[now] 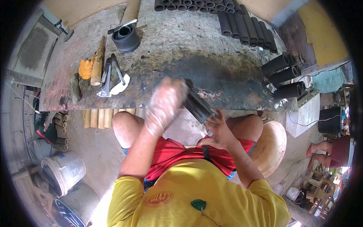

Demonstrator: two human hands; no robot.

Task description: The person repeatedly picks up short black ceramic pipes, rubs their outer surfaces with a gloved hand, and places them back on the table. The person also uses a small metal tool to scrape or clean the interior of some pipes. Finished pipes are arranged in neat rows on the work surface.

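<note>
A short black tube (197, 105) slants in front of me at the table's near edge, over my lap. My right hand (220, 133) grips its lower end, with the fingers around the rim and the thumb lower down. My left hand (165, 101), in a clear plastic glove, is at the tube's upper end. Motion smears its fingers, so I cannot make out whether they hold something. The worn wooden table (151, 49) has a dark stained patch beyond the tube.
Black tubes (245, 28) are stacked at the far right, and several more (285, 77) lie at the right edge. On the left are a black round container (126, 39), a bamboo piece (97, 68), a orange cloth (85, 69) and brushlike tools (109, 75). Buckets (64, 172) stand lower left.
</note>
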